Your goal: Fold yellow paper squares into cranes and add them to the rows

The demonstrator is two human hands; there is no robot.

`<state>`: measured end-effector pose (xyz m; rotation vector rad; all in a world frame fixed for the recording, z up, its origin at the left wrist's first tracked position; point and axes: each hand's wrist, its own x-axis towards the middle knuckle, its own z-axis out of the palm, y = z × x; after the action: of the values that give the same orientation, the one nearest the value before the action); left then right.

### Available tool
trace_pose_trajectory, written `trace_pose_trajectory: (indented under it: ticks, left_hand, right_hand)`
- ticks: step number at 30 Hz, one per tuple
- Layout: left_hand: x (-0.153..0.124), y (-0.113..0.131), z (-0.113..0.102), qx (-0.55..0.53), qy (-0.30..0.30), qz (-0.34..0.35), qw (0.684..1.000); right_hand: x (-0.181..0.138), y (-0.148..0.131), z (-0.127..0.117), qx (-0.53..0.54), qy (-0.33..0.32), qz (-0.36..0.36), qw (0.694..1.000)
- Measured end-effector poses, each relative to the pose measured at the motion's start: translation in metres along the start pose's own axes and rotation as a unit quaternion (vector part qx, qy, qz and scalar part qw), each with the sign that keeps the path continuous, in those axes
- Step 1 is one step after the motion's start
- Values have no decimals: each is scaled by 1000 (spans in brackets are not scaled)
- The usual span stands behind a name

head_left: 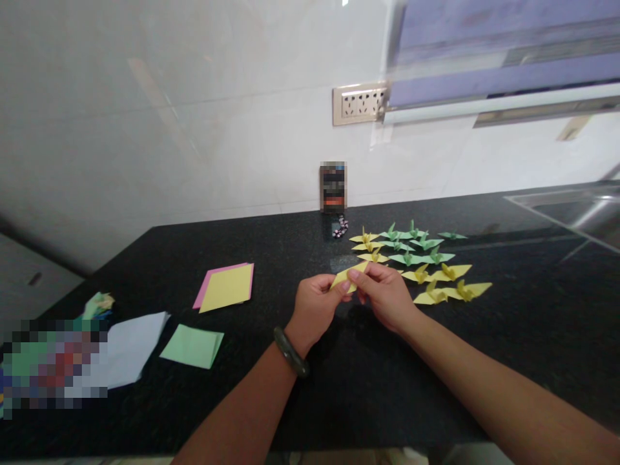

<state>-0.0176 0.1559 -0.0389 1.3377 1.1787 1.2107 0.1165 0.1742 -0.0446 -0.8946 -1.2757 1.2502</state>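
Between my two hands is a folded piece of yellow paper (349, 276), held a little above the dark countertop. My left hand (317, 307) pinches its left side, with the thumb lying on top; a dark bangle sits on that wrist. On the right part of the paper my right hand (385, 294) presses with thumb and fingers. Just beyond and to the right stand rows of folded paper cranes: several yellow cranes (438, 294) and several green cranes (411, 258). The fingers under the paper are partly hidden.
On the left lie yellow and pink paper squares (227, 287), a green paper sheet (194, 345) and white paper (138, 345). A phone-like upright object (334, 187), its front blurred, leans on the wall with a beaded strap (341, 227). A sink (581, 213) is set in at right.
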Motion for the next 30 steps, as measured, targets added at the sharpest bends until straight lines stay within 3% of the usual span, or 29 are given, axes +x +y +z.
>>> trace_pose_trajectory:
  ticks: [4, 8, 13, 17, 20, 25, 28, 30]
  left_hand:
    - [0, 1, -1, 20, 4, 7, 1000]
    - [1, 5, -1, -17, -13, -23, 1000]
    - [2, 8, -3, -54, -32, -78, 995]
    - [2, 8, -4, -41, -49, -88, 994]
    - [3, 10, -6, -12, -28, -70, 997]
    - [6, 13, -15, 9, -30, -59, 998]
    - [9, 12, -19, -49, 11, -67, 996]
    - [11, 9, -18, -144, 46, -64, 987]
  right_hand:
    - [1, 0, 2, 24, 33, 7, 999]
    - [2, 0, 1, 65, 26, 28, 997]
    - [3, 0, -3, 11, 12, 8, 1000]
    - [5, 0, -5, 38, 72, -4, 997]
    - [7, -3, -4, 82, 96, 5, 992]
    - [9, -10, -5, 103, 81, 25, 991]
    - [11, -12, -7, 89, 92, 37, 991]
    - [11, -12, -6, 99, 104, 45, 989]
